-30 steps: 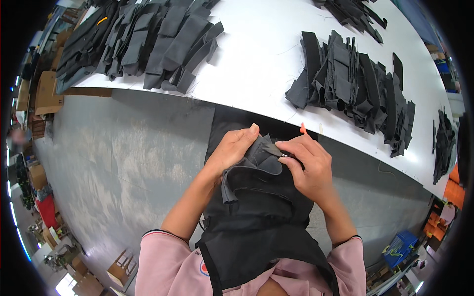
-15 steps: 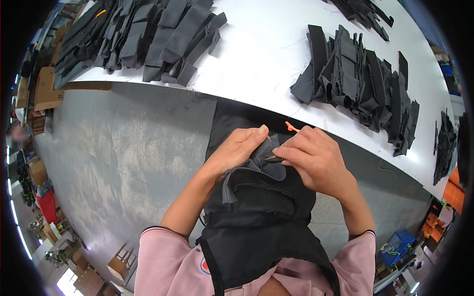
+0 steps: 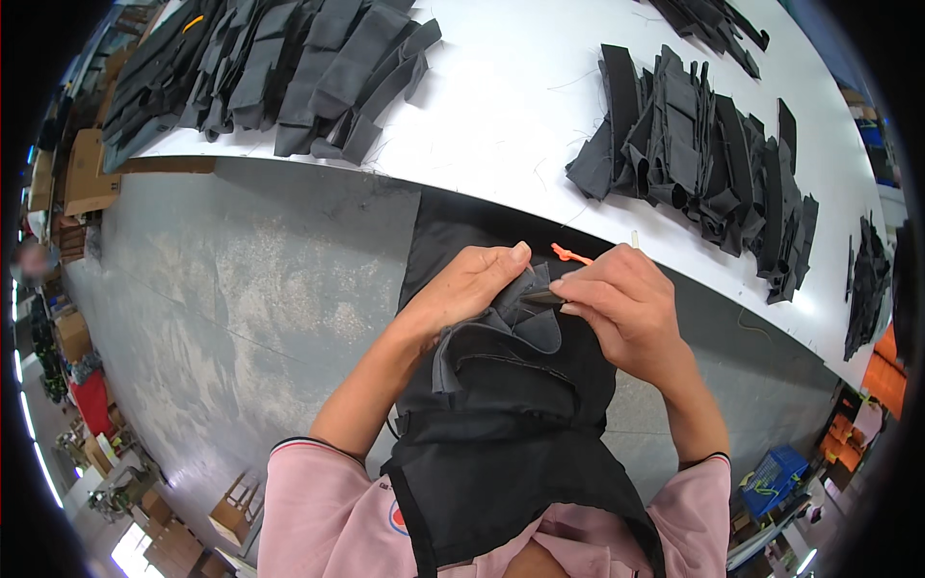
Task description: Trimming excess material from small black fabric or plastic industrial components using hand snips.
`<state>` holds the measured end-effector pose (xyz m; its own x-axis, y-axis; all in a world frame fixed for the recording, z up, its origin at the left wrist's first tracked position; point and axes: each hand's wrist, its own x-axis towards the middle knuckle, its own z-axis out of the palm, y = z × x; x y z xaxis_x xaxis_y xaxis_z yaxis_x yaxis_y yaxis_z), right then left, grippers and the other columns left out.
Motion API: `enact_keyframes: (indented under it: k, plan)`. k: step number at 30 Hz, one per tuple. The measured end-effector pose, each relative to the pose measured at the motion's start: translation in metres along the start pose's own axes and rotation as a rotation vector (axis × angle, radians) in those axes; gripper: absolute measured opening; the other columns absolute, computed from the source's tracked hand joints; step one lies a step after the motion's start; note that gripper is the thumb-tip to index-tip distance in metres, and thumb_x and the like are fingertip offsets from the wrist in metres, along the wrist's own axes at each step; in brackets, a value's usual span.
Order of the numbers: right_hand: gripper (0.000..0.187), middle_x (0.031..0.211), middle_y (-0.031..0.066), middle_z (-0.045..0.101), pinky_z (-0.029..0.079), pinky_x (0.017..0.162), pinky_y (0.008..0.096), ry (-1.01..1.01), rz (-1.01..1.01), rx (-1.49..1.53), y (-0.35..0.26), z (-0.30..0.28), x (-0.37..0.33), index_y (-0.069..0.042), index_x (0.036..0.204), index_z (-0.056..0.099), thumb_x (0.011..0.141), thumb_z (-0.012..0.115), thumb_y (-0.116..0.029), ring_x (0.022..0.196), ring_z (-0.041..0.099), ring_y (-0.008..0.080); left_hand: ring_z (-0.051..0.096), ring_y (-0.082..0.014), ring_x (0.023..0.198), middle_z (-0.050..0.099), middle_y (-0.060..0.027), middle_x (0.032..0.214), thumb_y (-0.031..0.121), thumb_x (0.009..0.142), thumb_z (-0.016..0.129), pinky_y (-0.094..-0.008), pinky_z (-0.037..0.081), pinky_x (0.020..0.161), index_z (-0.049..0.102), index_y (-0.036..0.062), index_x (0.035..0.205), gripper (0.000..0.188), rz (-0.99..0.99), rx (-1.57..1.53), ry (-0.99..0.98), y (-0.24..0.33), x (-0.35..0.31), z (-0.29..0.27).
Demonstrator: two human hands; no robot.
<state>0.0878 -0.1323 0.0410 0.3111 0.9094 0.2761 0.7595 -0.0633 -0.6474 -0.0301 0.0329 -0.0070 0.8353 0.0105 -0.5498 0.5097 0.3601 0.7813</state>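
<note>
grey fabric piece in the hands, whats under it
Under the grey fabric piece lies a black apron draped down the person's front. The left hand and right hand cover its top edge, so what lies beneath there cannot be seen.

From my feed, the right hand (image 3: 626,313) covered most of the small tool with the orange handle (image 3: 570,255), so I couldn't tell its kind. The dark fabric piece (image 3: 511,385) hid the lap beneath. The far cloth stacks (image 3: 279,58) ran off the top edge, perhaps unevenly.
</note>
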Motion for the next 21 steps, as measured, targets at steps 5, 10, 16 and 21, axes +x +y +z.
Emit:
enact_keyframes:
  k: [5,10,16,21]
  plan:
    - [0.023,0.079,0.0008,0.057,0.043,0.067,0.032,-0.117,-0.066,-0.109,-0.0016,-0.0083,0.0043,-0.008,0.086,0.064,0.064,0.065,0.0,0.078,0.053,0.0217,0.045,-0.0045,0.069,0.055,0.0035,0.073,0.043,0.097,0.045,-0.0219,0.041,0.064,0.06,0.0011,0.081,0.047,-0.014,0.041,-0.01,0.0006,-0.0001,-0.0008]
    - [0.025,0.082,0.0039,0.055,0.044,0.069,0.0339,-0.17,-0.07,-0.065,0.0003,-0.0081,0.0057,-0.008,0.088,0.063,0.064,0.066,0.0,0.079,0.052,0.0235,0.045,-0.0044,0.068,0.055,0.0029,0.072,0.043,0.097,0.046,-0.0215,0.04,0.062,0.06,0.0006,0.08,0.047,0.001,0.025,-0.016,0.0049,-0.0011,0.0025]
    - [0.027,0.079,0.0052,0.052,0.044,0.068,0.0345,-0.154,-0.033,0.01,0.0002,-0.0045,0.0036,-0.007,0.088,0.063,0.063,0.072,-0.005,0.076,0.051,0.0246,0.045,-0.0042,0.065,0.054,0.0032,0.07,0.044,0.097,0.046,-0.0215,0.039,0.059,0.06,0.0011,0.079,0.048,-0.021,0.017,-0.009,0.0036,0.001,0.003]
    - [0.025,0.076,0.0048,0.051,0.044,0.065,0.0334,-0.144,-0.041,-0.034,-0.0032,-0.0015,0.0033,-0.007,0.087,0.063,0.063,0.072,-0.005,0.073,0.051,0.0237,0.044,-0.0039,0.064,0.054,0.0031,0.07,0.044,0.097,0.046,-0.0211,0.039,0.059,0.06,0.0017,0.078,0.048,-0.019,-0.011,-0.027,0.0008,0.0015,0.0027]
